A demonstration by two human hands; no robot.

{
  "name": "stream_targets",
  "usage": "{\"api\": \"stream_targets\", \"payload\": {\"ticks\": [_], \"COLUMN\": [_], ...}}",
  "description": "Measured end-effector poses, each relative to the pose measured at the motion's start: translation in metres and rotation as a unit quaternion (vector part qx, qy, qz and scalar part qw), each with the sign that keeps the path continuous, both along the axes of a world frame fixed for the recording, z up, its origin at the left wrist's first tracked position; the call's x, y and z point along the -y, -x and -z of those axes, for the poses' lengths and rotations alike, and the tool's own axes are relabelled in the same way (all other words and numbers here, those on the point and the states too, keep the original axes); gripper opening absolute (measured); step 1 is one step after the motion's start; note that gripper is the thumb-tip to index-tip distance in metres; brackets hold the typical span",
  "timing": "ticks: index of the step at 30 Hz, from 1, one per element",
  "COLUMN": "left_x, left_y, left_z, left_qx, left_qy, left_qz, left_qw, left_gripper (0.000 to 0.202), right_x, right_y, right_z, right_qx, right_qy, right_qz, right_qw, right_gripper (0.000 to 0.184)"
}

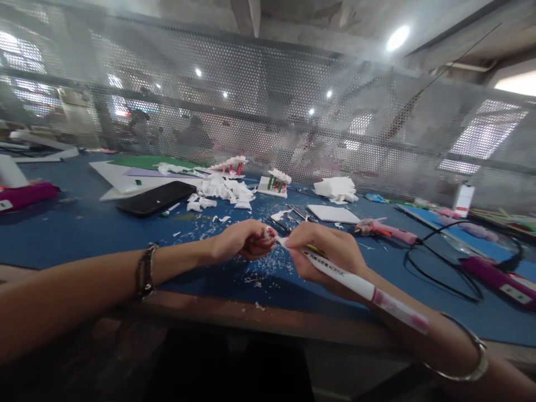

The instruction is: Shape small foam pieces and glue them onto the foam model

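Note:
Between the fingertips of my left hand point(245, 239) is a small white piece point(268, 231) with red marks on it; its exact kind is too small to make out. My right hand point(324, 248) is closed round a white acrylic paint marker point(341, 276) with a dark pink band and a see-through end. The marker's tip meets or nearly meets the white piece. Something thin and yellow shows beside the marker under my right fingers. White scraps point(255, 276) lie scattered on the blue table beneath both hands.
A black phone point(157, 198) lies left of a heap of white scraps point(226, 190). Small models with green posts point(276, 181) and red posts point(234, 166) stand behind. A pink glue gun point(387, 230) and its black cable point(439, 290) lie right. A perforated metal screen point(268, 106) closes the back.

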State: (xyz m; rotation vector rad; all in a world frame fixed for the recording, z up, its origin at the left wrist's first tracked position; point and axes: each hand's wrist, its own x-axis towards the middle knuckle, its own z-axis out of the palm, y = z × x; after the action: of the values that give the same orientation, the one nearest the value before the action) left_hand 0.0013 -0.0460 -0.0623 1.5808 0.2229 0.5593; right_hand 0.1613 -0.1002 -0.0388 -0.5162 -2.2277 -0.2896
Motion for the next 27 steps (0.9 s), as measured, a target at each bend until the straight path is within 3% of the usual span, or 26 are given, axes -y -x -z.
{"api": "stream_targets", "payload": {"ticks": [19,24,27], "left_x": [-0.001,0.005,0.008], "left_y": [0.000,0.002,0.004], "left_z": [0.001,-0.005,-0.007], "left_qx": [-0.010,-0.066,-0.109], "left_qy": [-0.036,-0.121,-0.255], "left_qz": [0.028,-0.039,-0.085], "left_qw": [0.999,0.990,0.957], "left_gripper": [0.025,0.023,0.021], "right_x": [-0.002,0.001,0.002], "right_y": [-0.001,0.000,-0.001], "right_z": [-0.001,-0.002,-0.003], "right_qx": [0.003,0.006,-0.019], "right_qy": [-0.015,0.015,0.046], "right_qz": [0.012,-0.020,0.022], "right_qw": [1.000,1.000,0.999], "right_gripper": [0.010,0.005,0.005]}}
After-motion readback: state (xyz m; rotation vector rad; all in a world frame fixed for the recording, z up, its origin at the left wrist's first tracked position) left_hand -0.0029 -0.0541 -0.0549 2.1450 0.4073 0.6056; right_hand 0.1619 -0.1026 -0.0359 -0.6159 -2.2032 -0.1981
